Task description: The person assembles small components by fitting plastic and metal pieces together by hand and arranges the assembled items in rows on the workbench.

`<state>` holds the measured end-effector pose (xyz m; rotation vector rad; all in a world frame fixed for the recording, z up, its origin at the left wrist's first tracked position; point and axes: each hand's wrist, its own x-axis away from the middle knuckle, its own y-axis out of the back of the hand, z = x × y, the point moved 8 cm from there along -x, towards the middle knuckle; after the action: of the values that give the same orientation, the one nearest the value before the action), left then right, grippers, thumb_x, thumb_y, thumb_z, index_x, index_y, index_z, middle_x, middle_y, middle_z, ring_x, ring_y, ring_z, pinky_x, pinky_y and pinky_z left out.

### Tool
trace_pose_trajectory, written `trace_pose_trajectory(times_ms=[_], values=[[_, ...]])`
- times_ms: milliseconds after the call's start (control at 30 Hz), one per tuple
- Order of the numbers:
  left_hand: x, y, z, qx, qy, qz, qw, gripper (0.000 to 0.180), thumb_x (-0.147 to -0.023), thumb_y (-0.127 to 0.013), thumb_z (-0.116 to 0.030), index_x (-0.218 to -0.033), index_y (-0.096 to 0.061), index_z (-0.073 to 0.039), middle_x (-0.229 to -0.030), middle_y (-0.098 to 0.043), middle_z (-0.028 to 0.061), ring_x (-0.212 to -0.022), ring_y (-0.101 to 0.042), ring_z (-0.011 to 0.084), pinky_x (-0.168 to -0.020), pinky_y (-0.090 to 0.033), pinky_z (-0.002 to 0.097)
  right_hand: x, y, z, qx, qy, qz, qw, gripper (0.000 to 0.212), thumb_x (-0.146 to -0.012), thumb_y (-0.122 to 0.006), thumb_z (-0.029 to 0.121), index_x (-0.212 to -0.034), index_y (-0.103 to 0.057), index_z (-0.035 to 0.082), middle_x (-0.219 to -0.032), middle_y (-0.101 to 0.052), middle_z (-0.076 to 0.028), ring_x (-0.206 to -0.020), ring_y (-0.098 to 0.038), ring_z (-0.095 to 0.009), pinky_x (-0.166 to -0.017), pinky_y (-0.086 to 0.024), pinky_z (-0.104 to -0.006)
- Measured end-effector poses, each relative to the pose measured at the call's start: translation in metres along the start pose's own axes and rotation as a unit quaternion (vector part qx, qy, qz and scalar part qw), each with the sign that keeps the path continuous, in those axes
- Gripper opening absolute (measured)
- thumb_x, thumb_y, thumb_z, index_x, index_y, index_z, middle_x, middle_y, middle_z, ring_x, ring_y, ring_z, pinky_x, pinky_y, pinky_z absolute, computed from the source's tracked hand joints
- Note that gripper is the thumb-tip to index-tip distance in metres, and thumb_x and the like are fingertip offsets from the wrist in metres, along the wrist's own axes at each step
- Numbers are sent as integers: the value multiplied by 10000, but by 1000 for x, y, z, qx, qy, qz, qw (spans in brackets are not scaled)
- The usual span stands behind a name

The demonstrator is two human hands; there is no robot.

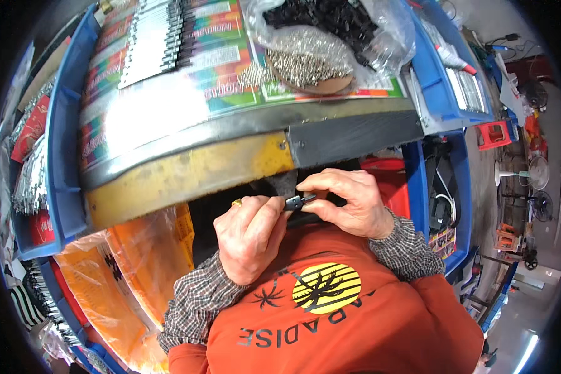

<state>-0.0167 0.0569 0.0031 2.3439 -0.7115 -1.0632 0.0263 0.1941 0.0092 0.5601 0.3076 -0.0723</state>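
Note:
In front of my red shirt, just below the bench edge, my left hand (249,234) is closed around a small grey-and-black cylindrical part (294,202), which points to the right. A ring shows on one finger. My right hand (352,202) pinches the thin, pin-like tip at the part's free end between thumb and forefinger; its other fingers are curled. Past both hands, on the bench, lies a heap of tiny silvery metal pieces (305,65). Behind it are many small black parts (324,19) in a clear plastic bag. A row of slim rods (153,43) lies at the far left.
The bench edge (193,174) carries yellow and black strips. Blue bins stand at the left (68,149) and right (449,75). Orange bundles in plastic (124,262) sit below the bench at left. A red stool (495,134) and fans (539,171) are farther right.

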Motion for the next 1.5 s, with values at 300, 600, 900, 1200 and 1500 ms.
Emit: trace_pose_trajectory(times_ms=[300,600,900,1200,1500], values=[[-22,26,1,-24,15,-11,1000,254,-681,-735,34,-906,-637,-32,-743,-617,101,-616,-605,257,-545,-477,335,-45,64,6,199,12,-134,971,158,-771,-712,-9,-922,-666,-6,-825,-646,-78,-709,-603,-170,-616,-476,-287],[-25,37,10,-43,61,2,997,252,-685,-737,32,-908,-636,-27,-742,-613,112,-612,-597,259,-543,-471,333,-72,64,-6,316,63,-133,937,248,-680,-743,36,-919,-673,33,-880,-611,-77,-855,-548,-270,-749,-450,-365],[-23,35,10,-50,61,-6,997,246,-698,-732,28,-917,-634,-23,-754,-620,120,-626,-604,271,-558,-477,339,-75,59,-14,317,59,-119,939,242,-687,-736,34,-920,-670,40,-899,-603,-79,-877,-546,-272,-759,-450,-375],[-22,34,8,-48,59,-11,997,248,-700,-730,33,-918,-629,-26,-766,-624,118,-633,-604,270,-560,-475,342,-75,59,-17,301,67,-120,944,252,-692,-727,23,-934,-655,34,-889,-598,-82,-871,-542,-278,-766,-449,-383],[-18,34,8,-43,65,-8,997,254,-708,-728,28,-938,-635,-26,-761,-618,115,-631,-603,263,-563,-473,336,-72,63,-15,316,52,-141,937,253,-705,-739,61,-946,-668,33,-904,-601,-89,-895,-543,-273,-782,-449,-366]])
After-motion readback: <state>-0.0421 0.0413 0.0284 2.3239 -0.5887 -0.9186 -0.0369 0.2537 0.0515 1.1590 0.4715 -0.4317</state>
